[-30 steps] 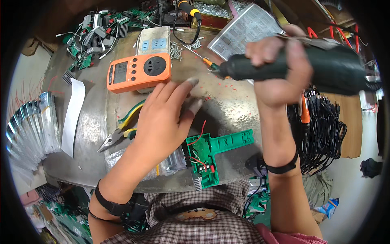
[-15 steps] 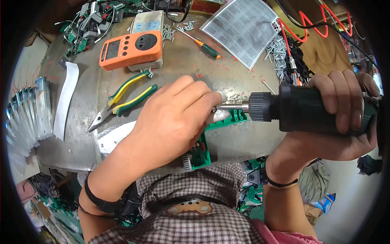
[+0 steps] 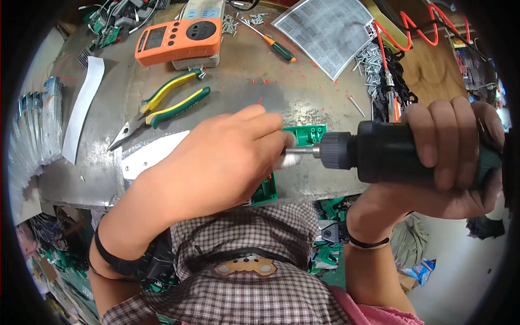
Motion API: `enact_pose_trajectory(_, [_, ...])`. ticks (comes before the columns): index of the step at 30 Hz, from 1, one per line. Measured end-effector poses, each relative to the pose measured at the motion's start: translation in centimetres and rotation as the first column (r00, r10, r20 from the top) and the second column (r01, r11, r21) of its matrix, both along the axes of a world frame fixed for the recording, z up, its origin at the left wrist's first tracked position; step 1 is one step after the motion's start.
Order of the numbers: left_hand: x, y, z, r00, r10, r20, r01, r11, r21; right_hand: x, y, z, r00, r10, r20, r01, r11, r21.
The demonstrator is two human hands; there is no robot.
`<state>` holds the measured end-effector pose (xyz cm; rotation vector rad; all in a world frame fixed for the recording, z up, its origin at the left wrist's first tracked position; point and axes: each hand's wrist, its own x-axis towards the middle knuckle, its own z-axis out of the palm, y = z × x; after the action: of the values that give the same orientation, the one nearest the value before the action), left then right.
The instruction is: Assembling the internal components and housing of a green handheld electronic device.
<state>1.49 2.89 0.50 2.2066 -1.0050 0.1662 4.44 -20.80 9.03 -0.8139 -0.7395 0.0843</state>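
My right hand (image 3: pixel 452 151) is wrapped around a black electric screwdriver (image 3: pixel 398 151), held level with its bit pointing left. The bit (image 3: pixel 300 151) ends at the fingertips of my left hand (image 3: pixel 233 149). Those fingers are pinched together, and whatever is between them is hidden. White coverings show on some fingertips. Under and behind the left hand lies a green plastic housing (image 3: pixel 309 135), mostly covered by the hand. Just left of this hand sit a white plate with holes (image 3: pixel 149 157) and long-nose pliers (image 3: pixel 181 108) with yellow-green handles.
An orange meter with a socket (image 3: pixel 176 43) stands at the back, near a small screwdriver (image 3: pixel 279 50). Loose screws (image 3: pixel 371 65) lie beside a printed sheet (image 3: pixel 325 32). A red coiled hose (image 3: pixel 403 38) hangs back right. Wrapped strips (image 3: pixel 51 124) line the left edge near a white strip (image 3: pixel 84 108).
The view has shifted, so the bench sits higher in it. Relative to the housing, both hands and the electric screwdriver have come slightly nearer to me; the driver also moved a little left.
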Motion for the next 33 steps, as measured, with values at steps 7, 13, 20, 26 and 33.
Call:
enact_pose_trajectory(7, [1.5,3.5,0.6,0.978,0.107,-0.177,-0.151,0.956,-0.253,-1.4,-1.0,0.2,0.992,-0.103,-0.072,0.096,0.99,-0.105])
enact_pose_trajectory(13, [3.0,1.9,-3.4,0.992,-0.12,-0.036,0.121,0.991,0.051,-3.8,1.9,-2.9,0.988,-0.144,0.053,0.154,0.931,-0.33])
enact_pose_trajectory(20, [3.3,1.5,-4.6,0.993,-0.114,0.041,0.113,0.993,0.038,-2.2,2.1,-4.4,0.997,0.007,0.083,0.03,0.896,-0.442])
enact_pose_trajectory(26, [2.8,1.3,-5.7,0.996,-0.054,0.067,0.059,0.996,-0.067,-2.8,5.0,-5.0,1.0,-0.016,0.024,0.026,0.876,-0.481])
enact_pose_trajectory(33, [2.5,1.5,-5.5,1.0,-0.02,-0.004,0.02,1.0,-0.013,-3.1,6.2,-5.1,0.995,-0.104,0.003,0.09,0.841,-0.534])
